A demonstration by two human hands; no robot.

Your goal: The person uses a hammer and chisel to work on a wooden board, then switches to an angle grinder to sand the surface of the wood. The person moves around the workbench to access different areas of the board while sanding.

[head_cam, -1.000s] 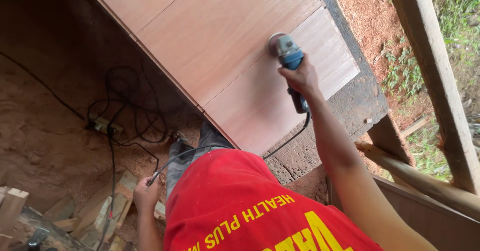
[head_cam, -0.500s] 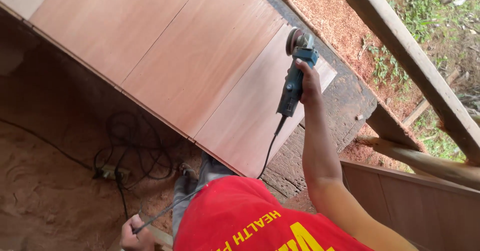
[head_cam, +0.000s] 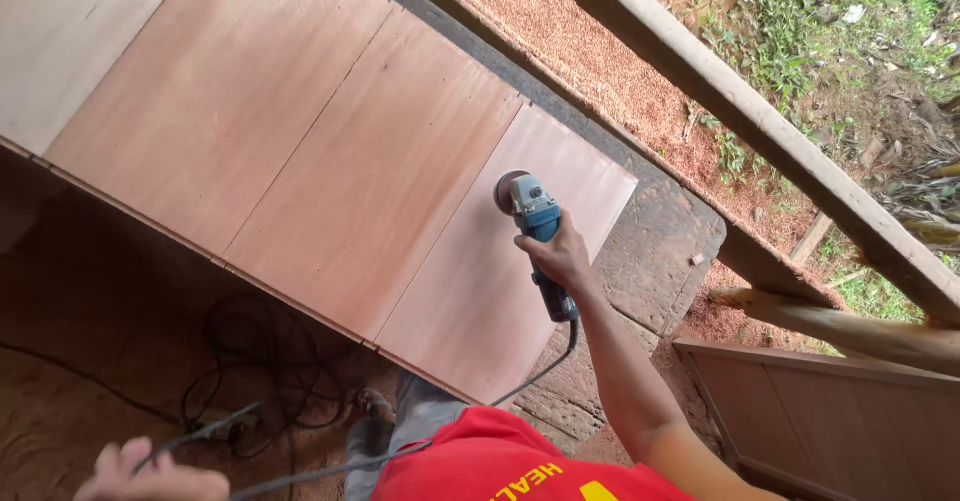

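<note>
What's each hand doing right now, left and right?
Left hand: closed on the black power cord, low in the frame, blurred.
Right hand: closed around the blue angle grinder, its disc on the wooden panel.

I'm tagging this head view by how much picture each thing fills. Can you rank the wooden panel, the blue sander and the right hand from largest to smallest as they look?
1. wooden panel, by far the largest.
2. blue sander, longer than the hand.
3. right hand, gripping the sander, so equally near the camera.
</note>
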